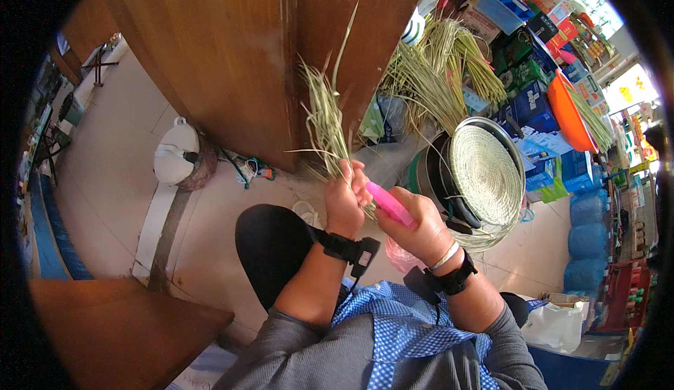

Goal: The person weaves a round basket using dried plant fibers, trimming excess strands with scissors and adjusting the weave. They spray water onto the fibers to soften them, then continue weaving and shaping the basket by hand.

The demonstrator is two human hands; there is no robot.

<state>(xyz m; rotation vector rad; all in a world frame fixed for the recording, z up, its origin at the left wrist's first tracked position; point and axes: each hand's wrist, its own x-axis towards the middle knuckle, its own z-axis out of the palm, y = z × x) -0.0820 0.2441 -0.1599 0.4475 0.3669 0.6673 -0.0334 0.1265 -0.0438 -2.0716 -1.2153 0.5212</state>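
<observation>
My left hand [345, 198] is closed around a bundle of dry straw-like plant strips [327, 119], whose loose ends fan upward in front of a wooden panel. In my right hand [416, 224] is a pink plastic tool [389, 204], its tip close to the fingers of my left hand. Its kind is not clear, since my palm covers part of it. To the right of my hands, a coiled, braided straw round [485, 170] lies on a metal-rimmed round container [429, 177]. Pale strands [487, 240] trail around the container's base.
Brown wooden panels [253, 48] rise ahead. Straw bundles [442, 69] lie at the upper right, near an orange basin [571, 113] and stacked cartons [532, 105]. Blue water jugs [587, 237] stand farther right. A white-lidded round stool-like object [176, 153] is on the tiled floor at left.
</observation>
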